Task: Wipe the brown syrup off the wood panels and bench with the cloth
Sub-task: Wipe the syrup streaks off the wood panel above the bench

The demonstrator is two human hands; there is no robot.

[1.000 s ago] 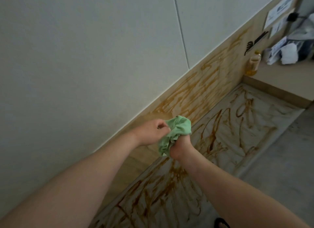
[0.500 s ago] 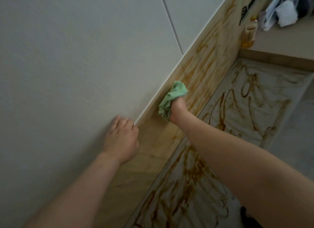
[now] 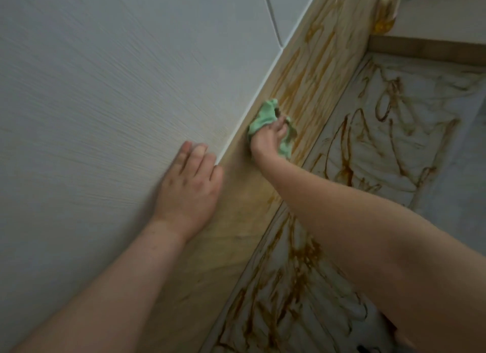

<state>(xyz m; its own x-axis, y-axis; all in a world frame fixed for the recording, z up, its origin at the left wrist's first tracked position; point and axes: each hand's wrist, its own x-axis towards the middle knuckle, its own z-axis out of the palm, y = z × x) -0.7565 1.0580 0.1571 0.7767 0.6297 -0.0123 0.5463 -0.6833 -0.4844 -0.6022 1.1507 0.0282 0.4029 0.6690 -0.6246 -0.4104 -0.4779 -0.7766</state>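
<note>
Head view: the right hand (image 3: 268, 137), in the middle of the frame, grips the bunched green cloth (image 3: 264, 116) and presses it against the wood panels (image 3: 310, 89) just under the white trim, probably balled up to bear harder on the brown syrup (image 3: 313, 71) streaked above it. The left hand (image 3: 189, 184) lies flat, fingers straight, on the pale wall (image 3: 105, 89), likely a brace for the reach. The bench (image 3: 426, 110) at right is heavily smeared, apparently unwiped.

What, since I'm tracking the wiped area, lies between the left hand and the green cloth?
In the head view, only a stretch of wood panel, with no syrup streaks visible, separates the left hand from the cloth.
</note>
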